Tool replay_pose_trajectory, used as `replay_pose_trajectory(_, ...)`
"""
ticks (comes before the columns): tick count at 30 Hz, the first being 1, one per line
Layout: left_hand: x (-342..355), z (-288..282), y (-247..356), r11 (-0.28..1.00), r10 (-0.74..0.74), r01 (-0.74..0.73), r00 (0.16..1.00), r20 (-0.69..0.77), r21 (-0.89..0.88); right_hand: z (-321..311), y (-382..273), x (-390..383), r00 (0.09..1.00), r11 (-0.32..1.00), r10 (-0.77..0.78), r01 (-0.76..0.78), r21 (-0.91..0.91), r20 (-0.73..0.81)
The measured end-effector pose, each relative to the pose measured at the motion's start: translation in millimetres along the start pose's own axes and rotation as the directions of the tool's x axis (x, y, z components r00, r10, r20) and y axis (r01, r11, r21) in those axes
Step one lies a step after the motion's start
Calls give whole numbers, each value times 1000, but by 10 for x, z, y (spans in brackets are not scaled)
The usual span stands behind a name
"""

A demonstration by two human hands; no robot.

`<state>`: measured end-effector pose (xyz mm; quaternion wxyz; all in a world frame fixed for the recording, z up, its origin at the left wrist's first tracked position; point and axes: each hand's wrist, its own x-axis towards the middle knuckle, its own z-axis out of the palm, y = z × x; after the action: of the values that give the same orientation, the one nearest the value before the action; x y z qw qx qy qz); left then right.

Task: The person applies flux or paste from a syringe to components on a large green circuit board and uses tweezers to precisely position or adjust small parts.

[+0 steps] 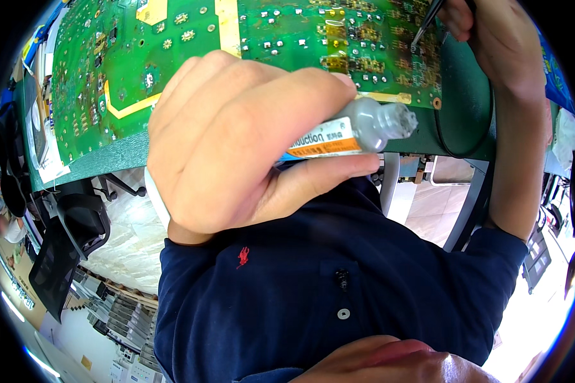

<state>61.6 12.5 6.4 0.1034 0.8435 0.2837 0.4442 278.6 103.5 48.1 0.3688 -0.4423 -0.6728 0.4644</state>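
My left hand is closed round a small clear bottle with a white, orange and blue label. The bottle lies tilted across the fingers, its ribbed neck pointing right, just above the near edge of a large green circuit board. At the board's right end, my right hand grips a slim black pointed tool. The tool's bright metal tip is at the small parts there, touching or very close to them. The upper part of the right hand is cut off by the view's edge.
Under the board is a green work mat. A thin black cable loops over it beside the board's right end. White papers lie at the left, and a blue packet at the far right. A black chair stands at lower left.
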Motion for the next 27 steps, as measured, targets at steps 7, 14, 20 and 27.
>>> replay_pose_trajectory(7,-21,21,-8,1000,6,-6,1000,-27,-12,-34,25,20,997,999,-38,36,40,63)
replay_pose_trajectory(14,-29,33,-26,999,4,-6,999,-33,-38,-97,92,46,992,997,-71,74,-26,105)
replay_pose_trajectory(20,-28,39,34,997,-73,70,992,-99,-27,-169,-41,110,987,992,-75,60,107,140)
replay_pose_trajectory(27,-6,1,86,992,-126,128,979,-158,5,-305,0,-40,941,923,-322,336,186,-104)
